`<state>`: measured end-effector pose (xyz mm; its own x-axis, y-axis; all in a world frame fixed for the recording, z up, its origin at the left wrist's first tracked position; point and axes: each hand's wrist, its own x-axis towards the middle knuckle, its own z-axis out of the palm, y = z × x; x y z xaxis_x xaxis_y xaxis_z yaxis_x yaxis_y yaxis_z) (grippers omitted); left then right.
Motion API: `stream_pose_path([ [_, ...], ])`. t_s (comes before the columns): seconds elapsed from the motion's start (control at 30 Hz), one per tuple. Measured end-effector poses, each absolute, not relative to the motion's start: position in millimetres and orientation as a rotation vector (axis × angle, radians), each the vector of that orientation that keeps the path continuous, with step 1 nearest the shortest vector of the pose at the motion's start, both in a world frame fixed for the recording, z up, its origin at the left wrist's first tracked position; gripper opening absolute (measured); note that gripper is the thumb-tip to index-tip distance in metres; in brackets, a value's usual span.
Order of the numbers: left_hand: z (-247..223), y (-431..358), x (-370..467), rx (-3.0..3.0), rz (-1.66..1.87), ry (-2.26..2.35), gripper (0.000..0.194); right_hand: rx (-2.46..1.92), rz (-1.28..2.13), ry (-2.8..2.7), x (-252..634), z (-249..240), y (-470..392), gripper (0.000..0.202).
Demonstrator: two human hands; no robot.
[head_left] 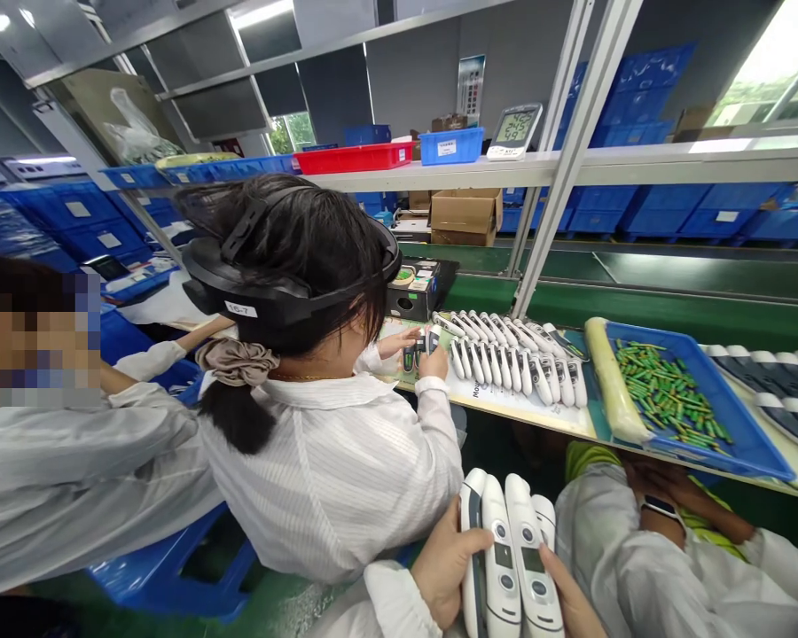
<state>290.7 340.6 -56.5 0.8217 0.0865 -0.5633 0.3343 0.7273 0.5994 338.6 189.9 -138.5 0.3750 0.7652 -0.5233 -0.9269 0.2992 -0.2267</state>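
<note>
The bottom edge of the view cuts off the lower ends of the white handheld devices (528, 532), so how far they reach cannot be told. At least four stand side by side, tops towards 12 o'clock; the outermost on the 3 o'clock side is partly covered by its neighbour. Most of the right hand (575, 598) is also cut off, leaving a finger or thumb and a strip of the hand. The left hand (444, 565) shows its back and thumb, while its other fingers are hidden behind the bundle.

The devices sit between the two palms. The left hand grips them from 9 o'clock, its thumb laid across the front beside the upper round button; the right hand closes on them from between 3 and 4 o'clock. Both are grasping the bundle.

From there, two rows of similar devices (515, 368) lie on the bench at 12 o'clock. Towards 2 o'clock a blue tray (762, 447) bears green pieces (671, 394), too small to make out singly. At about 11 o'clock a co-worker (332, 461) in a headset holds dark-and-white devices, partly hidden by the fingers. At 3 o'clock a person's white sleeve (598, 540) shows, the rest out of frame.
</note>
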Motion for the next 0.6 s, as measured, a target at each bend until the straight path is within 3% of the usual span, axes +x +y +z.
stream_pose_path([
  [0.2, -53, 342, 291, 0.771, -0.182, 0.6, 0.061, -0.555, 1.054, 0.375, 330, -123, 194, 0.033],
  [0.4, -60, 346, 292, 0.806, -0.172, 0.564, 0.06, -0.567, 1.022, 0.337, 331, -121, 199, 0.043],
  [0.6, -66, 347, 290, 0.763, -0.122, 0.591, 0.058, -0.601, 0.981, 0.319, 335, -117, 205, 0.034],
])
